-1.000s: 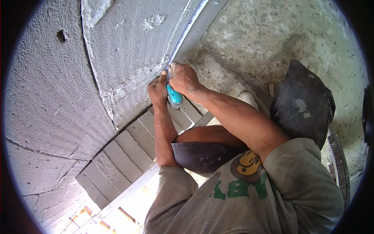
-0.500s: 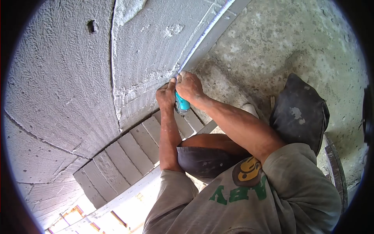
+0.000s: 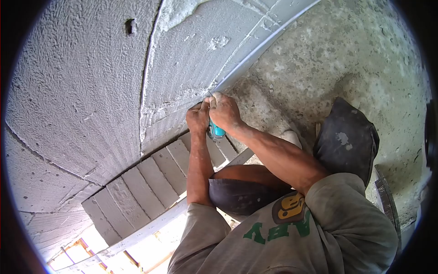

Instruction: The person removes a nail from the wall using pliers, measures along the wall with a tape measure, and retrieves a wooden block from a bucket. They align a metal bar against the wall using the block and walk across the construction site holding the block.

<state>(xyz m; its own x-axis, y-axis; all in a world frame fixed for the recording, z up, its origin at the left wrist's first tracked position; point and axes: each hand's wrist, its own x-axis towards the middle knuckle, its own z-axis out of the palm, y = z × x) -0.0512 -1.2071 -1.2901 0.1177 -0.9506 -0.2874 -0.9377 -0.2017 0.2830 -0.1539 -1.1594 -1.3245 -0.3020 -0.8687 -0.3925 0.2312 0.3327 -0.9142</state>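
Note:
Both of my hands meet at the lower edge of the rough grey wall point(image 3: 182, 59). My right hand point(image 3: 225, 112) is closed around the upper part of a teal tape measure point(image 3: 216, 130), whose case shows below the fingers. Close against it, my left hand point(image 3: 198, 119) is closed too, with its fingertips at the top of the tape measure. From the hands a pale tape blade point(image 3: 262, 48) runs up and to the right along the foot of the wall. The fingers hide where the blade leaves the case.
A row of grey blocks point(image 3: 145, 179) lines the wall's base on the left, with a bright opening below. Rough concrete floor point(image 3: 301, 64) lies to the right. My bent knees, in dark shorts point(image 3: 349, 137), are close to the hands.
The blade has shifted down from the wall face to the edge beside the floor, and its markings no longer show. Both hands sit slightly lower in view, still at the tape measure.

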